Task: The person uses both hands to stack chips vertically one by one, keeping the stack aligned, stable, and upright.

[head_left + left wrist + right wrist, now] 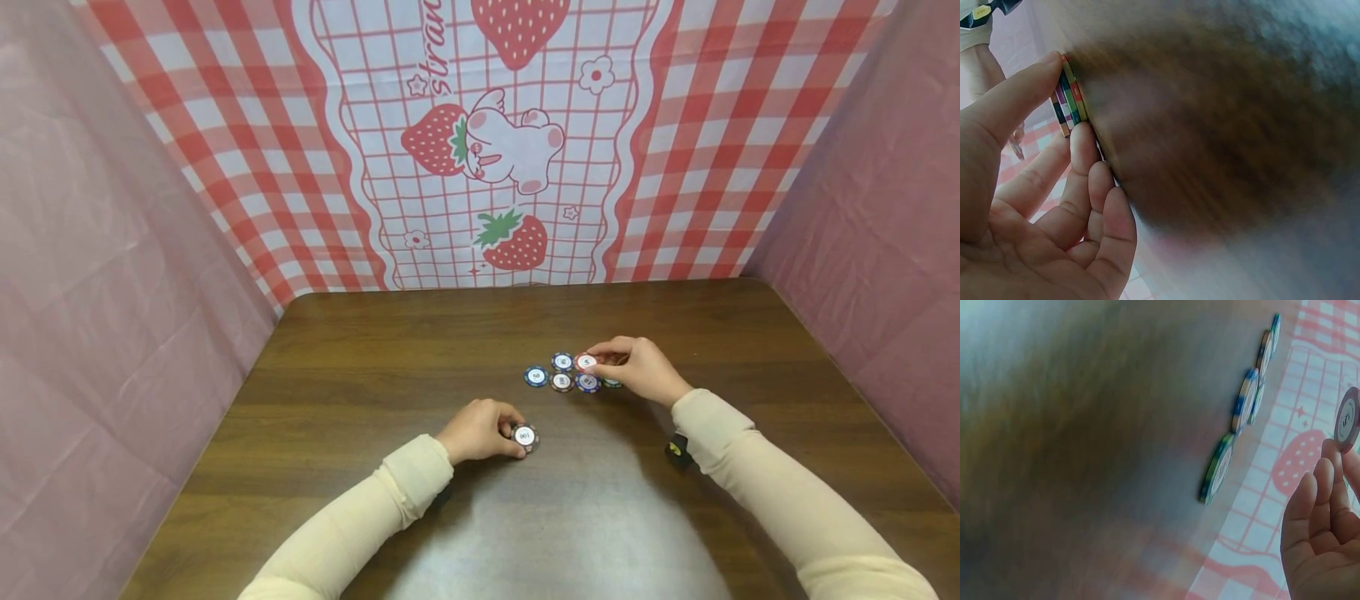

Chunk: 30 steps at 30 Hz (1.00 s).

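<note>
My left hand (480, 432) grips a short stack of poker chips (525, 435), the top one black and marked 100. Up close in the left wrist view, the stack (1071, 97) shows several coloured edges between thumb and fingers, low by the tabletop. Farther off, my right hand (637, 367) pinches a red poker chip (586, 362). The right wrist view shows this red chip (1348, 417), marked 5, raised above the chips on the table. Around it lie a blue chip (536, 376), a navy chip (562, 361), a brown chip (562, 381), a purple-blue chip (588, 382) and a partly hidden green chip (1216, 469).
The chips lie on a brown wooden table (360, 367). A red-and-white checked cloth (262, 125) with strawberries hangs behind it. Pink curtains (97, 250) enclose both sides. A dark wrist device (678, 450) sits under the right sleeve.
</note>
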Tool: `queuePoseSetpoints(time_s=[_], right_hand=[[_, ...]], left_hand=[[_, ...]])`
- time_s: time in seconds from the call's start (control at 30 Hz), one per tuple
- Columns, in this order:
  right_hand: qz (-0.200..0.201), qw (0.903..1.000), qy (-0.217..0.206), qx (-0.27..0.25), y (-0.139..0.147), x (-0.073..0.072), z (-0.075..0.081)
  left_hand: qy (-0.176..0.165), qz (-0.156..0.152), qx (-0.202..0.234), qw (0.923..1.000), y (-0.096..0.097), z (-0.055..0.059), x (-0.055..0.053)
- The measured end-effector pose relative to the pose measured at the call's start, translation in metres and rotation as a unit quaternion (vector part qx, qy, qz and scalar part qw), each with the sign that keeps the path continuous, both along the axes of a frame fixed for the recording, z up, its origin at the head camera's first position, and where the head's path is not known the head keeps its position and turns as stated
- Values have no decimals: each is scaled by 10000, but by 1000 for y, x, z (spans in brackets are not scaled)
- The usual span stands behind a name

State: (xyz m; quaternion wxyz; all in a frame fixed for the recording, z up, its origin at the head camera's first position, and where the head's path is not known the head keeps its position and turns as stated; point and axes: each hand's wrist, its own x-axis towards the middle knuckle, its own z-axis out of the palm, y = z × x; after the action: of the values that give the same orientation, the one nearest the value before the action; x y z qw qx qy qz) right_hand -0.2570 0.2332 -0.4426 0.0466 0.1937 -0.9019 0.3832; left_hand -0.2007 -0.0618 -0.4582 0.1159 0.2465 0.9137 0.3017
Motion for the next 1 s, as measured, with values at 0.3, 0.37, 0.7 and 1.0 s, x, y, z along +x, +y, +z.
queuePoseSetpoints(time_s=[0.3, 0.37, 0.7, 1.0], right_hand=[[315, 9994, 34, -144, -14, 12, -1], [376, 9991, 56, -171, -16, 15, -2], [586, 9980, -96, -223, -28, 25, -8], [909, 9958, 34, -140, -43, 30, -11]], left_hand=[[18, 0, -20, 10000, 0, 0, 0], [14, 3, -24, 10000, 0, 1, 0], [-1, -16, -4, 10000, -1, 1, 0], [-15, -72, 22, 10000, -1, -1, -1]])
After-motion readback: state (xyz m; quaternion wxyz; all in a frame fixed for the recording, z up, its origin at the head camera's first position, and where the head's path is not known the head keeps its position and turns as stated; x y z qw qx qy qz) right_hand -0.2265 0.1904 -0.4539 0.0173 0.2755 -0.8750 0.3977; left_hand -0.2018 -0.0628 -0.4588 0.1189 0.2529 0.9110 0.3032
